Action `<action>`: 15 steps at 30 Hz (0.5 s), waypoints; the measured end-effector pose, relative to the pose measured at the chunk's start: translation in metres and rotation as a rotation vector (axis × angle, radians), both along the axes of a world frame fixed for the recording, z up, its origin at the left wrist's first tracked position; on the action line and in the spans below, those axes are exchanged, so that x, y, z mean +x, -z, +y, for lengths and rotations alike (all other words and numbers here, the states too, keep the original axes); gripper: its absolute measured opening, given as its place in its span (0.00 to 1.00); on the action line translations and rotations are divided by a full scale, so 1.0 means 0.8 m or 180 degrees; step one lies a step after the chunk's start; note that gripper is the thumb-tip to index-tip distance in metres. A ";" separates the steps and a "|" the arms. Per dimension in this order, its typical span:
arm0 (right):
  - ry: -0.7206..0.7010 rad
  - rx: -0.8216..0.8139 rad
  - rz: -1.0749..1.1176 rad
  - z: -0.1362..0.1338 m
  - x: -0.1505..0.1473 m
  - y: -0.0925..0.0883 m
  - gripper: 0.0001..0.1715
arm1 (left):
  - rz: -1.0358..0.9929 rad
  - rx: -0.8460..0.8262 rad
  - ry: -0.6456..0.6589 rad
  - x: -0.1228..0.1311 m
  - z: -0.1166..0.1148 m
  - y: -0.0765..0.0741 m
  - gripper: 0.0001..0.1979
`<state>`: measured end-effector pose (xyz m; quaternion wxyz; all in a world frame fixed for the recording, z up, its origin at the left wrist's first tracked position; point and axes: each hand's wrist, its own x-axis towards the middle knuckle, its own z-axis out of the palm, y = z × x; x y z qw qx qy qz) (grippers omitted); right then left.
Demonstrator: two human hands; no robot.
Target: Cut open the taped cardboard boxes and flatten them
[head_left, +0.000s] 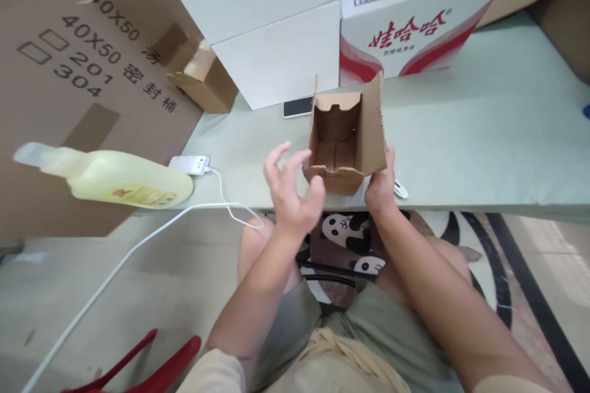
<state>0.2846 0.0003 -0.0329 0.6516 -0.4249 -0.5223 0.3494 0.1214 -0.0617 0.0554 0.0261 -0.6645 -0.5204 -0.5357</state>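
Observation:
A small brown cardboard box [341,183] stands on the table with its top open, and its inside holds nothing that I can see. One tall flap rises on its right side. Just left of the box, my left hand [295,190] is raised with fingers spread and bent, holding nothing. My right hand [381,187] is against the box's right side below the flap and grips it there; part of its fingers is hidden. A small white object with a dark strip [401,190] lies beside my right hand. A dark-screened phone [297,107] lies behind the box.
A white carton with red lettering [410,43] and a white panel [281,55] stand at the back. Left are a large brown carton [92,129], a smaller brown box [209,83], a pale yellow bottle [129,177] and a white adapter [188,164]. Its cable [133,249] crosses the table's front edge.

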 end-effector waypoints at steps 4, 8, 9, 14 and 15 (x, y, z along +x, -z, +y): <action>-0.0186 0.0027 0.0243 0.016 -0.012 0.000 0.32 | -0.0861 -0.0981 0.0627 -0.037 0.045 0.016 0.28; -0.0564 0.0335 0.0389 0.025 -0.027 0.002 0.40 | -0.1386 -0.1196 0.0889 -0.039 0.062 0.030 0.31; -0.0639 0.0399 0.0404 0.026 -0.030 0.002 0.41 | -0.1420 -0.1160 0.0830 -0.038 0.062 0.032 0.32; -0.0639 0.0277 0.0208 0.025 -0.038 0.001 0.46 | -0.1193 -0.1027 0.0555 -0.029 0.048 0.028 0.32; -0.0591 0.0156 0.0220 0.025 -0.039 0.001 0.45 | -0.1077 -0.1019 0.0518 -0.025 0.044 0.025 0.32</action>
